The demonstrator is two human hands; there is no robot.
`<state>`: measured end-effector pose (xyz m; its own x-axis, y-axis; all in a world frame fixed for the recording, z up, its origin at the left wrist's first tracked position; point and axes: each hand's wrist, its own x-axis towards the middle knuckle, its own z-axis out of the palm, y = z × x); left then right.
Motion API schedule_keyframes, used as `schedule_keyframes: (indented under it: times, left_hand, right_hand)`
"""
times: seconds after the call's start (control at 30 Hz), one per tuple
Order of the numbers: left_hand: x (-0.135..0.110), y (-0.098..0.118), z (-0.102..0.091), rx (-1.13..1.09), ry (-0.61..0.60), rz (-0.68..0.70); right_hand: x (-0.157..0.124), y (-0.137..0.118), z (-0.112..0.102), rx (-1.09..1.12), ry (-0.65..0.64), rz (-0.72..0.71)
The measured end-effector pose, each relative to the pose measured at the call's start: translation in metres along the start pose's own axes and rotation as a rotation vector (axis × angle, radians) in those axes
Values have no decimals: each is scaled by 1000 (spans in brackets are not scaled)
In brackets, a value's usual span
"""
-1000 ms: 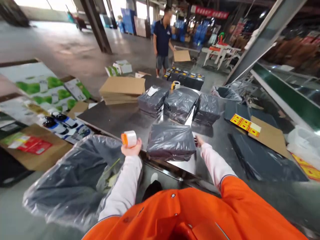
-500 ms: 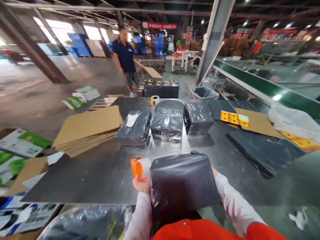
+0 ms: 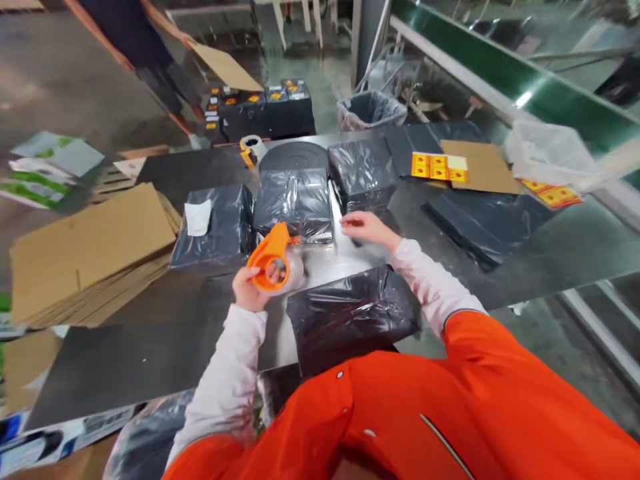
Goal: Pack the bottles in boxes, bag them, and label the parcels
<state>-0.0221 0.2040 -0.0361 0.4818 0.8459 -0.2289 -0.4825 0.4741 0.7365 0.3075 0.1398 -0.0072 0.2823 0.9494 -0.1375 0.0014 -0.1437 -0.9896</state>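
Note:
My left hand [image 3: 250, 289] is closed around an orange tape dispenser [image 3: 261, 256] with a roll of clear tape, held above the metal tabletop. My right hand [image 3: 371, 228] reaches out empty over the table, fingers stretched forward beside the middle black-wrapped package [image 3: 294, 193]. Another black plastic-wrapped package [image 3: 350, 310] lies at the table's near edge, against my body and below both hands. Farther back, a left package [image 3: 223, 223] carries a white slip of paper [image 3: 198, 217], and a right package [image 3: 363, 167] stands beside the middle one.
Flattened cardboard [image 3: 95, 247] is stacked on the left. Black plastic sheets [image 3: 493, 223], yellow-red labels [image 3: 435, 167] and a clear plastic bin [image 3: 547, 150] lie on the right. A second tape dispenser [image 3: 253, 148] is at the back. Beyond, a person [image 3: 135, 40] holds cardboard.
The black package I held between both hands is now down at the table's near edge. My right hand has come off it and moved forward; the left has raised the tape dispenser.

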Motion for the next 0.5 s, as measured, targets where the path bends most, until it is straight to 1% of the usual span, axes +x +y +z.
schedule_keyframes:
  times: [0.03, 0.1, 0.17, 0.23, 0.3, 0.37, 0.4, 0.5]
  left_hand:
    - [12, 1, 12, -25, -14, -40]
    - [26, -5, 29, -78, -37, -96]
    - [28, -15, 37, -102, -67, -116]
    - [27, -25, 37, -97, -90, -120]
    - [28, -31, 33, -79, -99, -130]
    - [33, -34, 28, -52, -105, -140]
    - [37, -35, 25, -34, -112, -150]
    - [53, -38, 15, 13, -132, -192]
  right_hand:
    - [10, 0, 12, -13, -74, -58]
    - [28, 0, 35, -54, -166, -236]
    - [40, 3, 51, -125, -204, -379]
    - [44, 8, 59, -183, -190, -423]
    - [44, 14, 61, -229, -124, -457]
    - [39, 19, 59, -271, -48, -488]
    - [35, 21, 57, -294, -33, -492]
    - [20, 20, 48, -317, -75, -446]
